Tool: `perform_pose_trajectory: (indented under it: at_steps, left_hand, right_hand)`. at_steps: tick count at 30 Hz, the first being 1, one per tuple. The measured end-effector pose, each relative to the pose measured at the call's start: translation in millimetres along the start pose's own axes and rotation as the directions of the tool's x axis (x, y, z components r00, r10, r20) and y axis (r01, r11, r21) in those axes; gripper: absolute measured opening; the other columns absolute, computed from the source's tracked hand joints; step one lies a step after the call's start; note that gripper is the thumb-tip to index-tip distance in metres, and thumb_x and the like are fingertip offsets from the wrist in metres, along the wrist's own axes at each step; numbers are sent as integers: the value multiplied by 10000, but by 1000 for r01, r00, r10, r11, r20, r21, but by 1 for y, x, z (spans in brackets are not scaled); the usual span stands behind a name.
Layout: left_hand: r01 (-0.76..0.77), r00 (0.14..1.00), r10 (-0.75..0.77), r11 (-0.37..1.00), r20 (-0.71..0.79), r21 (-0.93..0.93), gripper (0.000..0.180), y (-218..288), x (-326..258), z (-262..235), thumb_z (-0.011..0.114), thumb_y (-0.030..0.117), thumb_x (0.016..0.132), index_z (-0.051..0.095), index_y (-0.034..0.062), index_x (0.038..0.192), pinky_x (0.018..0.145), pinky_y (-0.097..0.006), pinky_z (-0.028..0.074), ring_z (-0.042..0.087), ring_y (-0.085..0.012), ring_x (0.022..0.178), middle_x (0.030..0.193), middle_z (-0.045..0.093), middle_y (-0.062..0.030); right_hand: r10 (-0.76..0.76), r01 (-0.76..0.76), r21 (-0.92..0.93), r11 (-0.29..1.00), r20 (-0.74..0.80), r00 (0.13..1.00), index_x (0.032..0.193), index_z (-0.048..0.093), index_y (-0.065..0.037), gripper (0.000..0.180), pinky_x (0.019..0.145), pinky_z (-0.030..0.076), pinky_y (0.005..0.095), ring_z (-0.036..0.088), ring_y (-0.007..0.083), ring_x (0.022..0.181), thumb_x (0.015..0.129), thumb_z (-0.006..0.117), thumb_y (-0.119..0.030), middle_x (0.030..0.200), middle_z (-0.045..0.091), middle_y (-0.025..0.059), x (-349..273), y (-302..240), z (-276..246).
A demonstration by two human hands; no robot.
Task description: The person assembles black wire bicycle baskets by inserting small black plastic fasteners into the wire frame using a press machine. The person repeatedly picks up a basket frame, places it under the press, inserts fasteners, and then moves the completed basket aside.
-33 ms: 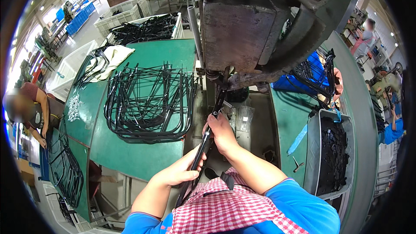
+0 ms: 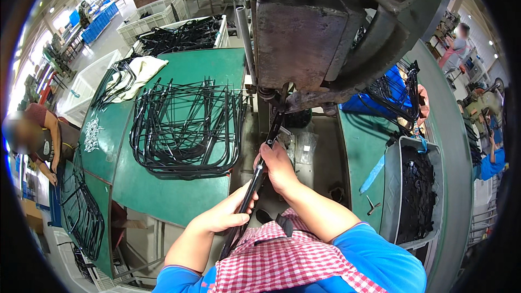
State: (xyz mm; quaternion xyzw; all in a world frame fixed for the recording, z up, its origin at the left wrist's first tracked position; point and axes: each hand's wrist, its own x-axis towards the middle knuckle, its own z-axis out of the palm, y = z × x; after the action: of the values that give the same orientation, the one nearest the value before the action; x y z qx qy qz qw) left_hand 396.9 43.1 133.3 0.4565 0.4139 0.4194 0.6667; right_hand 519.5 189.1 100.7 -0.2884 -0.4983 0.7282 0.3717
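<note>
A black metal tube frame (image 2: 249,192) slants up from my lap to the heavy press (image 2: 296,38) ahead of me. Its far end reaches under the press head, where the contact point is partly hidden. My right hand (image 2: 278,165) is closed round the tube close to the press, by a small bright fitting. Lower down, my left hand (image 2: 234,210) grips the same frame, thumb along its upper side. The frame's near end rests against my checked apron (image 2: 271,258).
Black bent-tube frames (image 2: 184,130) are stacked on the green table (image 2: 168,201) at left. To the right, a grey bin (image 2: 388,201) holds black parts beside a T-handled tool (image 2: 373,205). A blue crate (image 2: 399,84) stands beyond. A co-worker (image 2: 49,135) handles frames at far left.
</note>
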Motion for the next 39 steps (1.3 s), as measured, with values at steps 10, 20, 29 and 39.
perform_pose_trajectory:
  at_steps: [10, 20, 29, 39]
  left_hand:
    - [2, 1000, 1, 989, -21, 147, 999, -18, -4, -13, 620, 512, 756, 126, 49, 1491, 1012, -368, 325, 417, -248, 1163, 1349, 365, -164]
    - [14, 1000, -11, 994, -28, 110, 932, -25, -2, -15, 637, 628, 718, 324, -5, 1327, 841, -289, 386, 411, -153, 923, 1099, 404, -51]
    - [18, 1000, -16, 994, -15, 104, 1060, -29, -1, -14, 617, 612, 747, 125, 36, 1489, 902, -308, 365, 401, -192, 1056, 1230, 386, -91]
    - [58, 978, -71, 996, -195, -68, 1102, -23, -4, 12, 725, 562, 660, 184, 66, 1482, 903, -327, 390, 463, -176, 1049, 1228, 436, -67]
  right_hand:
    - [263, -245, -135, 960, 135, 955, 997, 609, -25, 357, 724, 489, 271, 622, 160, 757, 937, 500, -360, 842, 664, 48, 20, 6, -129]
    - [-613, 98, -959, 264, -89, 785, 1218, 530, -41, 447, 932, 396, 470, 484, 407, 1136, 843, 586, -278, 1254, 523, 206, 175, 81, -159]
    - [-361, 244, -559, 792, -107, 927, 1019, 654, -15, 265, 791, 494, 291, 632, 192, 905, 773, 723, -84, 952, 666, 82, 69, -53, -81]
    - [-611, 513, -615, 598, 64, 789, 840, 704, -48, 214, 615, 505, 332, 656, 258, 673, 746, 747, -234, 776, 672, 127, 63, -56, -55]
